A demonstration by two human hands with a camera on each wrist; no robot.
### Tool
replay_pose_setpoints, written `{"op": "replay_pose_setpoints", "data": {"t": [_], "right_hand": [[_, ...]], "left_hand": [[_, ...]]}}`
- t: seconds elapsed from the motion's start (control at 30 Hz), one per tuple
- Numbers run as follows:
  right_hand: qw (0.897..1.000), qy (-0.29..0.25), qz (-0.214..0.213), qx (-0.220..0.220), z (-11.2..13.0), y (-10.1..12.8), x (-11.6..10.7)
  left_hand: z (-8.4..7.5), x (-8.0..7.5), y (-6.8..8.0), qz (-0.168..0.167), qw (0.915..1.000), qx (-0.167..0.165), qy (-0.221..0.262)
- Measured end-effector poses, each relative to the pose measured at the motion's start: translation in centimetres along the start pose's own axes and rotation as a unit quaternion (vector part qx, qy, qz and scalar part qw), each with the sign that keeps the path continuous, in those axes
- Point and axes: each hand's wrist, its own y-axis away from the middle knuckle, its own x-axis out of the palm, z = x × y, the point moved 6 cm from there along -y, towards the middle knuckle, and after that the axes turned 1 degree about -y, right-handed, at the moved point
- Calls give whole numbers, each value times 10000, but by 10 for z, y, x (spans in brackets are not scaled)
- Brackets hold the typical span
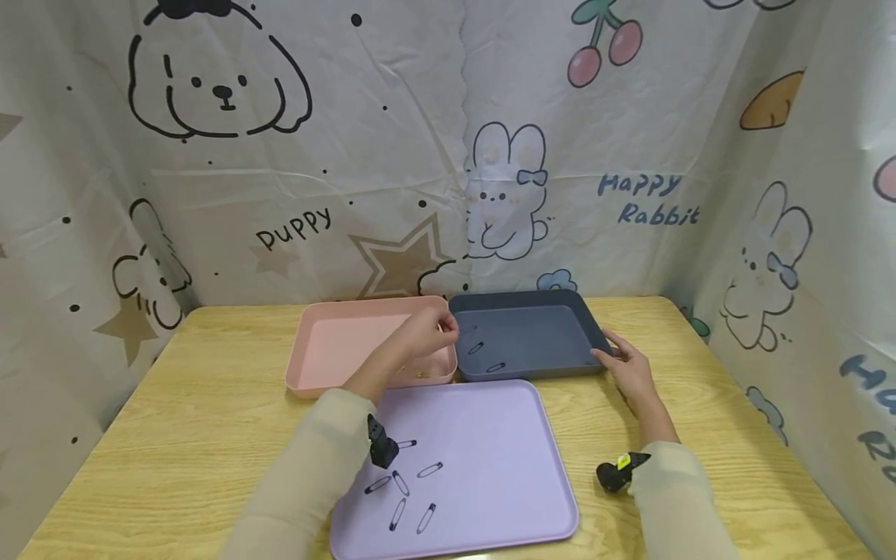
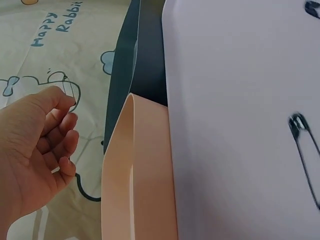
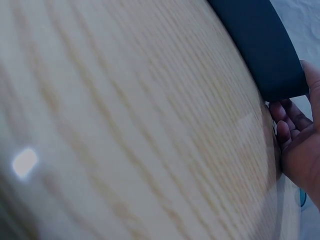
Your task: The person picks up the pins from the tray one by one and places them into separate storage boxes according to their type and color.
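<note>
On the wooden bench (image 1: 210, 420), the flat lilac plastic tray (image 1: 490, 435) carries several loose safety pins, the dark blue rectangular plastic bin (image 1: 532, 299) holds a few pins, and the pink rectangular plastic bin (image 1: 329, 342) has some small objects near its front wall. The left hand (image 1: 423, 334) is above the border between both bins, and its fingers (image 2: 65, 125) pinch a thin metal safety pin (image 2: 71, 90). The right hand (image 1: 630, 369) has relaxed fingers (image 3: 282, 132) that touch the right side of the blue bin.

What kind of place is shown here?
Probably a small tabletop recording booth, not a home room: a wooden table enclosed by cartoon-printed cloth walls, with sorting trays like the lilac tray laid out.
</note>
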Motion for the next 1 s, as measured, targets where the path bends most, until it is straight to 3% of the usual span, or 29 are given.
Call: {"op": "replay_pose_setpoints", "data": {"t": [0.43,1.0], "right_hand": [[10000,31,11,-25,0,0,0],[9999,-76,-125,-70,-2,-1,-1]], "left_hand": [[-7,7,-18,-196,9990,-306,265],[-13,31,-34,-297,9976,-441,454]]}}
